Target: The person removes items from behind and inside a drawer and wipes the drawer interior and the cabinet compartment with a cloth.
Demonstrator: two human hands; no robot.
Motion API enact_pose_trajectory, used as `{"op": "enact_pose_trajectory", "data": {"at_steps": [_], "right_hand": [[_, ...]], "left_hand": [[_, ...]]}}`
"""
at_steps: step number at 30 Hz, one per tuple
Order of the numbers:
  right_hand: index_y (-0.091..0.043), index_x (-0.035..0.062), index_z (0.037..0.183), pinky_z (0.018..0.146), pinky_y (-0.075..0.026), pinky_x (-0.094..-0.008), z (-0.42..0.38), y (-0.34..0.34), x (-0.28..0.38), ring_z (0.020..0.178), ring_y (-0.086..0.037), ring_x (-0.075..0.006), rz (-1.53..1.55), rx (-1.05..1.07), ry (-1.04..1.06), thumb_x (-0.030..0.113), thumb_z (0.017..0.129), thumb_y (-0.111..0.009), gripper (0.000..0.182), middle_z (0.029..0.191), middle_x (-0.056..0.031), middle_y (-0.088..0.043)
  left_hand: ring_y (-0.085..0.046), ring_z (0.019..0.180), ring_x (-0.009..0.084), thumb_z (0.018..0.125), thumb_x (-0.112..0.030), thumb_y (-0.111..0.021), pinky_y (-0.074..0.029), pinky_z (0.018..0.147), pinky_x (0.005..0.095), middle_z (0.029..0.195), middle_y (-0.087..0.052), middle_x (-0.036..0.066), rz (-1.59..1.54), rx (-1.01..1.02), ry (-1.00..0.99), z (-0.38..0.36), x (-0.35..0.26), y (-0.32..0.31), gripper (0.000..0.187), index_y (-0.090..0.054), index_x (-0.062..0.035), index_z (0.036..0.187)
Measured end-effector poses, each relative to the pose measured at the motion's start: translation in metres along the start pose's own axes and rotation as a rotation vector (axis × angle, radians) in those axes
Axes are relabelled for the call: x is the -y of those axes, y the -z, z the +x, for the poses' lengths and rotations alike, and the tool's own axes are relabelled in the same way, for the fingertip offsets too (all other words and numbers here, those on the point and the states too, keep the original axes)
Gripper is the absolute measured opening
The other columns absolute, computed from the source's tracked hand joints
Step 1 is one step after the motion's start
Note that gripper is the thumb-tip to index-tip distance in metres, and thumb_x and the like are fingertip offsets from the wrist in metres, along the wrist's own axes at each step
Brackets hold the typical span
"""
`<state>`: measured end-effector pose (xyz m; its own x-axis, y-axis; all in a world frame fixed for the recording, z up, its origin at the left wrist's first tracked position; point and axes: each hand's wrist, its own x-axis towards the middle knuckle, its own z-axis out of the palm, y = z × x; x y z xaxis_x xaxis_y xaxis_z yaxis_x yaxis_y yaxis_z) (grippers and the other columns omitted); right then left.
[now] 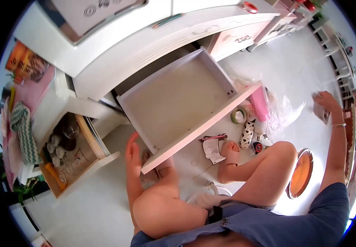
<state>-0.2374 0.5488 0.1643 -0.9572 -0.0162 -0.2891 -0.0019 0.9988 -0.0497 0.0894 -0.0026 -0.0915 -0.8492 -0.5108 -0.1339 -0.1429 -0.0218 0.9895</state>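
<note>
One wide view looks forward and steeply down from the person's head, fairly close above the open drawer (178,99) and bent legs (264,175).

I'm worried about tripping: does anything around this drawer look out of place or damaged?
Yes: beside the pulled-out drawer, a tape roll, a printed paper and crumpled plastic lie loose on the floor, right by the feet, rather than put away. I see no clear spill or breakage.
</note>
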Motion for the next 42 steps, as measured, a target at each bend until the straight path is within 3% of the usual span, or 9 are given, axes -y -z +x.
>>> {"op": "enact_pose_trajectory", "data": {"at_steps": [1,5,11,17,25,33,38,40,42], "right_hand": [[-0.059,0.0003,0.095,0.064,-0.048,-0.0284,-0.006,-0.009,-0.016,0.07,-0.058,-0.0147,-0.364,-0.175,0.027,0.026,0.083,-0.056,0.028,0.082,-0.005,-0.063],[-0.055,0.0004,0.109,0.063,-0.043,-0.0205,-0.055,-0.017,0.066,0.072,-0.05,-0.0051,0.798,0.081,0.004,0.023,0.094,-0.043,0.029,0.086,0.0012,-0.058],[-0.052,-0.0002,0.108,0.055,-0.042,-0.0224,-0.056,-0.042,0.181,0.063,-0.046,-0.0039,0.899,0.19,0.753,0.03,0.094,-0.043,0.034,0.074,0.0034,-0.052],[-0.033,0.0041,0.128,0.089,-0.041,-0.0383,-0.086,-0.126,0.305,0.1,-0.055,-0.0293,0.867,0.229,1.372,0.034,0.091,-0.048,0.05,0.101,-0.0172,-0.059],[-0.06,0.0088,0.093,0.079,-0.04,-0.037,0.001,-0.161,0.221,0.082,-0.058,-0.0255,0.304,-0.055,1.132,0.034,0.086,-0.052,0.027,0.084,-0.0082,-0.061],[-0.046,0.0107,0.061,0.063,-0.035,-0.0294,0.013,-0.2,0.212,0.062,-0.046,-0.0175,0.517,-0.602,1.203,0.024,0.076,-0.061,0.025,0.063,-0.0028,-0.042],[-0.056,0.0065,0.074,0.063,-0.036,-0.0296,0.019,-0.204,0.21,0.059,-0.047,-0.0152,0.543,-0.617,1.25,0.023,0.079,-0.057,0.017,0.069,-0.0013,-0.048],[-0.055,0.0067,0.074,0.063,-0.035,-0.0294,0.022,-0.204,0.209,0.059,-0.047,-0.0147,0.524,-0.602,1.261,0.024,0.08,-0.056,0.018,0.07,-0.001,-0.048],[-0.054,0.0074,0.072,0.061,-0.034,-0.0287,0.023,-0.207,0.21,0.059,-0.047,-0.0134,0.515,-0.629,1.279,0.025,0.081,-0.054,0.02,0.07,-0.0007,-0.049]], "left_hand": [[-0.04,0.119,0.0177,0.096,-0.027,-0.041,-0.027,0.101,0.0299,0.127,-0.048,0.008,0.013,0.013,-0.022,-0.003,-0.008,0.0,0.038,-0.048,-0.0034,0.124],[-0.03,0.129,0.021,0.097,-0.035,-0.032,-0.023,0.106,0.0353,0.136,-0.038,0.011,0.074,0.025,0.08,-0.028,-0.075,-0.007,0.047,-0.043,-0.0025,0.129],[-0.038,0.123,0.0189,0.091,-0.015,-0.046,-0.03,0.101,0.0358,0.129,-0.047,0.009,0.411,0.128,-0.124,-0.033,-0.142,-0.01,0.038,-0.045,-0.0039,0.127],[-0.048,0.114,0.0261,0.089,-0.005,-0.048,-0.04,0.093,0.0404,0.135,-0.037,0.011,-0.101,0.568,0.168,0.021,-0.183,-0.09,0.055,-0.022,-0.0085,0.138],[-0.055,0.093,0.015,0.085,-0.003,-0.053,-0.046,0.077,0.0298,0.11,-0.055,0.004,0.199,0.055,0.271,0.086,-0.144,-0.091,0.039,-0.044,-0.0045,0.124],[-0.041,0.116,0.0393,0.078,0.002,-0.052,-0.034,0.097,0.0404,0.126,-0.045,0.023,1.294,0.0,-0.594,0.238,-0.043,-0.058,0.054,-0.041,-0.006,0.13],[-0.041,0.119,0.0384,0.079,-0.006,-0.052,-0.032,0.099,0.039,0.129,-0.044,0.023,1.432,0.197,0.011,0.338,-0.004,-0.054,0.058,-0.035,-0.0065,0.134],[-0.038,0.121,0.0292,0.088,-0.034,-0.033,-0.032,0.099,0.0369,0.134,-0.04,0.017,0.828,0.36,0.689,0.38,0.019,-0.036,0.056,-0.031,-0.0045,0.136],[-0.04,0.12,0.0261,0.092,-0.043,-0.028,-0.033,0.098,0.0357,0.132,-0.042,0.015,0.797,0.364,0.558,0.418,0.054,-0.028,0.059,-0.035,-0.0026,0.134]]}}
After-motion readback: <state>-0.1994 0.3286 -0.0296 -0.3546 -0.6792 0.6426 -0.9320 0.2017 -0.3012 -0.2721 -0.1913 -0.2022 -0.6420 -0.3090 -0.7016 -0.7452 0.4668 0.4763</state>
